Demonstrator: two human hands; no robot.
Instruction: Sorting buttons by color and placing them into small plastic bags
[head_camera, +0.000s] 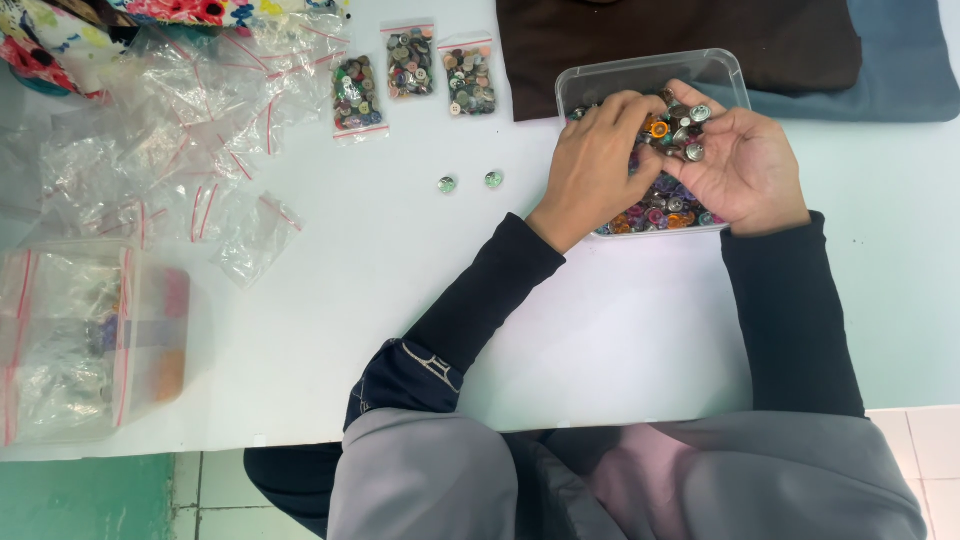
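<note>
A clear plastic tub (650, 70) full of mixed coloured buttons stands on the white table. My right hand (745, 170) is cupped palm up over it, holding a small heap of metal and coloured buttons (682, 130). My left hand (598, 165) hovers palm down over the tub, its fingertips touching the buttons in my right palm. Two loose round buttons, one (447, 184) and another (493, 179), lie on the table to the left of the tub.
Three small zip bags of buttons (412, 75) lie at the back. Several empty zip bags (190, 130) are scattered on the left, beside a clear box (95, 340) stuffed with bags. Brown cloth (680, 35) and blue cloth (900, 70) lie behind the tub.
</note>
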